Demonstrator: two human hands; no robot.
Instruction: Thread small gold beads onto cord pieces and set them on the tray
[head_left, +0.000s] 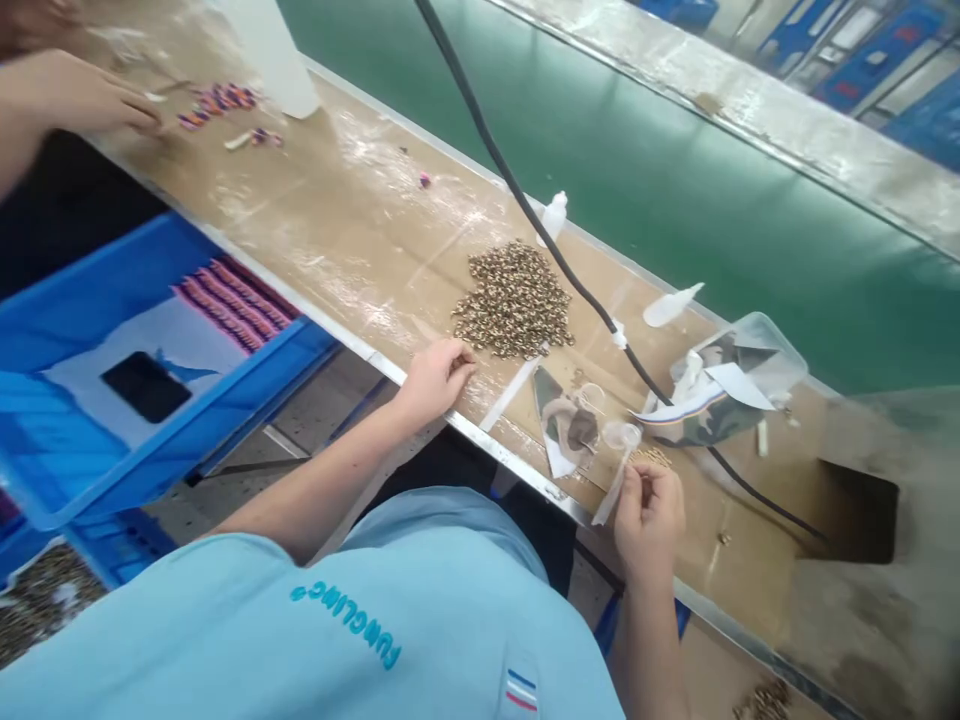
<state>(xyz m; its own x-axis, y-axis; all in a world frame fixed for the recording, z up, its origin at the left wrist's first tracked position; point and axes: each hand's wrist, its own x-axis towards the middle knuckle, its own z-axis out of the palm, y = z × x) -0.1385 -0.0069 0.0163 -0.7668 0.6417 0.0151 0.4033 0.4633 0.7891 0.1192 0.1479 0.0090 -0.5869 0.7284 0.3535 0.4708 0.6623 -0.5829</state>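
A heap of small brass-coloured metal pieces [514, 300] lies on the worn tan workbench [360, 230]. My left hand [435, 378] rests at the bench's near edge with its fingers curled, the fingertips touching the near-left rim of the heap; what they hold I cannot make out. Farther right, my right hand [649, 510] is closed in a pinch on a thin pale strip [611, 490], just under a small clear round cup [622, 435]. A scrap of camouflage cloth with white paper [566, 425] lies between my hands.
A black cable [525, 205] crosses the bench diagonally. A clear tub [754, 365] with cloth and paper sits at the right, near a dark cut-out [855, 515]. Another person's hand [75, 95] works by purple pieces [221, 100] at the top left. Blue crate [150, 400] left; green belt [675, 170] behind.
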